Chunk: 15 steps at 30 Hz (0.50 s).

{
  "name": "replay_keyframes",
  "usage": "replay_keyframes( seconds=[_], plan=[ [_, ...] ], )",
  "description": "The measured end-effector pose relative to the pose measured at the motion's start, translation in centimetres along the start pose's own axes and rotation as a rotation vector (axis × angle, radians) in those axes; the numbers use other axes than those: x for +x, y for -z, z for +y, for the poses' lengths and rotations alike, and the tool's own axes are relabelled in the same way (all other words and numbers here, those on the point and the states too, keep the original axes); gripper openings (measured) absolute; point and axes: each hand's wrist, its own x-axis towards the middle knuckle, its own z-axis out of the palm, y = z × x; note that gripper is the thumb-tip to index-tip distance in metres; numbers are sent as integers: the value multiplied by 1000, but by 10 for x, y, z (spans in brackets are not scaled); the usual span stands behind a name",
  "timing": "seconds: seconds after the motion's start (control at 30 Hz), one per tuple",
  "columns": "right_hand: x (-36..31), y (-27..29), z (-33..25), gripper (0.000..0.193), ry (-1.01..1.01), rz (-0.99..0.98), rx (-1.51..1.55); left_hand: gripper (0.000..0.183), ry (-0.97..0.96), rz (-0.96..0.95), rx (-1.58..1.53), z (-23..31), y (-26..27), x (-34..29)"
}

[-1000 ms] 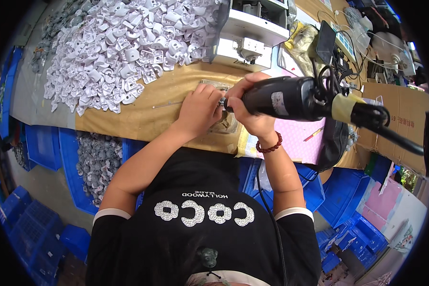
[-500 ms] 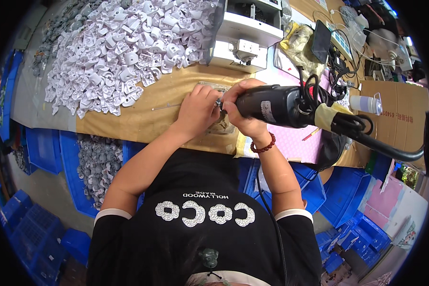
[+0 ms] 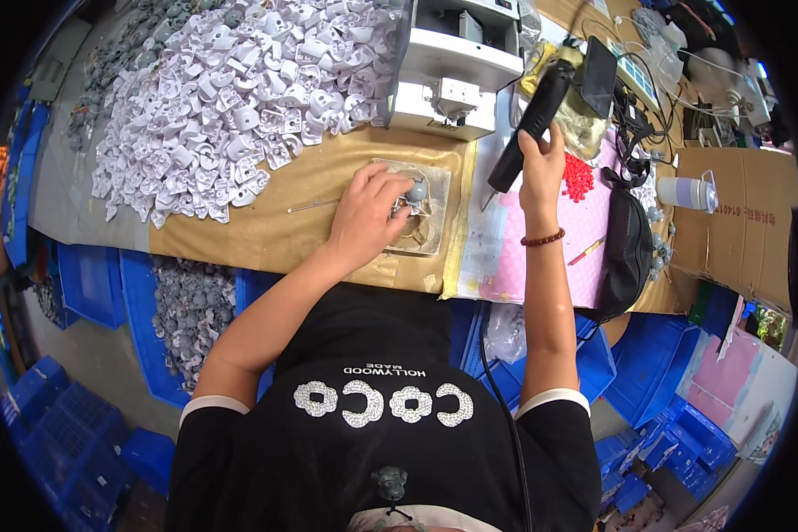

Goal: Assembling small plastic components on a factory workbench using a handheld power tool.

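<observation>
My left hand (image 3: pixel 369 215) rests on a worn grey work pad (image 3: pixel 434 208) on the cardboard-covered bench and pinches a small grey metal part (image 3: pixel 416 189). My right hand (image 3: pixel 542 167) is raised to the right of the pad and grips a black electric screwdriver (image 3: pixel 531 121) by its body, tip pointing down toward the pink mat (image 3: pixel 550 239). The tool's black cord runs down past my right arm.
A big heap of white plastic parts (image 3: pixel 230 97) covers the bench's far left. A white machine (image 3: pixel 457 66) stands behind the pad. Red small pieces (image 3: pixel 578 177), a black pouch (image 3: pixel 627 253), a cardboard box (image 3: pixel 736 222) and blue bins (image 3: pixel 106 284) with grey parts surround the bench.
My right hand has lifted the screwdriver off the part and swung it up and to the right, from lying across the pad to nearly upright. My left hand stays on the part.
</observation>
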Motion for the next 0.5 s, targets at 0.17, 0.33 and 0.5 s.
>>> replay_keyframes(
  seconds=[0.17,0.33,0.5],
  plan=[
    [-53,-23,3,27,611,-119,-546,38,-25,74,9,-4,-6,-9],
    [-89,-59,3,12,276,-429,-325,38,-42,57,30,-5,-5,-9],
    [-85,-71,-6,10,127,-304,-116,38,-47,57,7,-3,-6,-4]
  ],
)
